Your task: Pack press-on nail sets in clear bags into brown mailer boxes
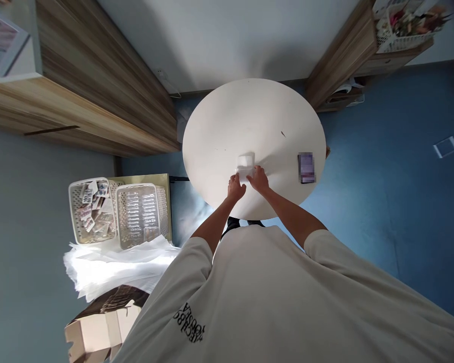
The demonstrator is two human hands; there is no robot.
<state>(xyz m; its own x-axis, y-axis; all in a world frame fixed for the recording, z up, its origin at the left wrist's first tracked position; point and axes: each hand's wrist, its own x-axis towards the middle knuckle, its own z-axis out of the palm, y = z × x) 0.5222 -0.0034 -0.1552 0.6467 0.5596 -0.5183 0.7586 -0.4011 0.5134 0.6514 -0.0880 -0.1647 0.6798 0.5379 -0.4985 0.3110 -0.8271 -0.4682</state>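
White packet on a round white table, closer to the near edge, with more room toward the far rim; a purple rectangular item lies by the right edge. Dark lettering on the white shirt is partly legible. The packet's long axis points away from the wearer, left hand and right hand touching its near sides, fingers partly curled, any pinch indeterminable.

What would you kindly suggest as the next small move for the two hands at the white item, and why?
I would probably press the white item flat across its middle: what looks like a fold crosses it there, it lies on the round table, and the left hand and right hand are at its opposite sides.
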